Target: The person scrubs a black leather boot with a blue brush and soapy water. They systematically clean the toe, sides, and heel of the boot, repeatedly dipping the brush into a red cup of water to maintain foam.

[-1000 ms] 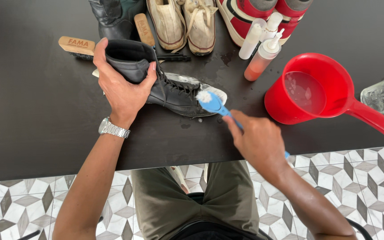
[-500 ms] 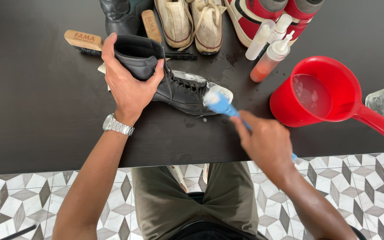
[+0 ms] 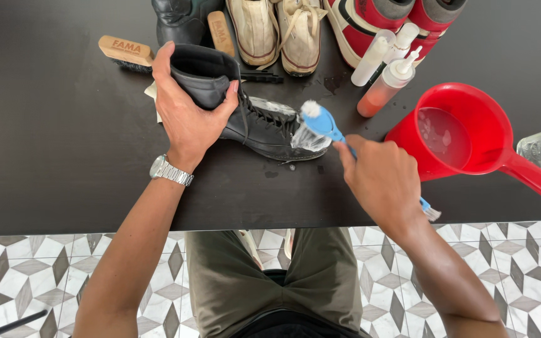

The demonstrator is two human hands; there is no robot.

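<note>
A black boot (image 3: 252, 119) lies on its side on the dark table (image 3: 51, 163), a little left of the middle, with its toe pointing right and its shaft to the left. Its toe is covered with white foam. The left hand (image 3: 186, 112) clasps the shaft, the thumb at the far rim and the fingers wrapped around the near side; a metal watch (image 3: 170, 171) sits on that wrist. The right hand (image 3: 380, 178) is closed around the handle of a blue brush (image 3: 322, 122), whose white bristles press against the foamy toe; the handle's end sticks out near the wrist. Right of the boot stands a red scoop (image 3: 489, 144) with water in it, its handle running to the right edge. Just beyond the brush stand two spray bottles (image 3: 386, 78), one clear and one with orange liquid. At the far edge of the table sit a pair of cream sneakers (image 3: 277, 31), red and white shoes (image 3: 377, 15) to their right, and another black boot (image 3: 176, 22) to their left. A wooden brush (image 3: 123, 51) lies far left of the held boot. Below the table show olive trousers (image 3: 270, 281) and a patterned tile floor (image 3: 26, 275).
</note>
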